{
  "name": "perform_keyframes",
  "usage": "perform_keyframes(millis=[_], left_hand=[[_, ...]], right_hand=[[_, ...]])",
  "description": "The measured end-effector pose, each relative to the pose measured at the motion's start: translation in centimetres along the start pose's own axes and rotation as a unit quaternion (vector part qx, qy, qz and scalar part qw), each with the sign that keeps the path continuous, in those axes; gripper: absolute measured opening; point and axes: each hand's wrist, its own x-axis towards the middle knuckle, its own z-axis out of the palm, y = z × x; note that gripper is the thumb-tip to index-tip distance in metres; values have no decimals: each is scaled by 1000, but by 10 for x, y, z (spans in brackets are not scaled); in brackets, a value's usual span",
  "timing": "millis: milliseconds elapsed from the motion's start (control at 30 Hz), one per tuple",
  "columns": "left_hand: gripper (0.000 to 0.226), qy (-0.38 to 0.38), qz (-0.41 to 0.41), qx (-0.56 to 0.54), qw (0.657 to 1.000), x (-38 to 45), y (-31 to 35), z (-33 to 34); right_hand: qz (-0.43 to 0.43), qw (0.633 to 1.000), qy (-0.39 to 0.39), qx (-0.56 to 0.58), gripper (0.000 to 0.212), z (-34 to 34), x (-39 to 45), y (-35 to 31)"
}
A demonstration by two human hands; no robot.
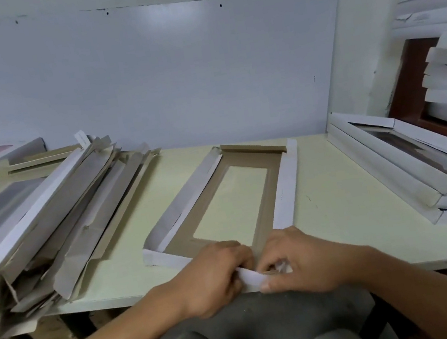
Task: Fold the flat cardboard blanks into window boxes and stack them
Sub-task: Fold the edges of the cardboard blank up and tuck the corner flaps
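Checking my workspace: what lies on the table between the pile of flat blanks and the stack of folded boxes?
In the head view, only the blank being folded, with both hands pinching its near flap.

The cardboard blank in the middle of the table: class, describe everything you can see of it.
The cardboard blank lies flat on the pale table, brown inner face up, with a rectangular window cut through its middle. Its white-faced long side flaps are folded up and inward, and the far flap is folded too. The left hand and right hand pinch its near flap at the table edge.
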Motion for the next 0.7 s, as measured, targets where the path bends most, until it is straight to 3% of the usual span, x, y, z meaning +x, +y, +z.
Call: perform_keyframes(millis=[67, 167, 300, 400, 533, 633, 700], left_hand=[[21, -21, 13, 9, 1000, -11, -8, -8], [19, -82, 19, 41, 996, -24, -21, -25], [23, -148, -25, 60, 987, -41, -46, -50], [26, -150, -81, 74, 983, -51, -71, -69], [46, -76, -175, 248, 950, -46, -94, -89], [53, 100, -166, 191, 962, -33, -78, -85], [44, 162, -98, 112, 975, -27, -48, -71]], right_hand=[[11, 999, -36, 18, 40, -12, -7, 18], [46, 997, -14, -64, 45, -28, -8, 50], [109, 976, -37, -184, 27, -44, -5, 79], [146, 972, -60, -173, 3, -48, -5, 85], [126, 975, -88, -161, 25, -43, 6, 60], [86, 988, -67, -110, 31, -33, 29, 32], [86, 992, -65, -70, 36, -28, 50, 16]])
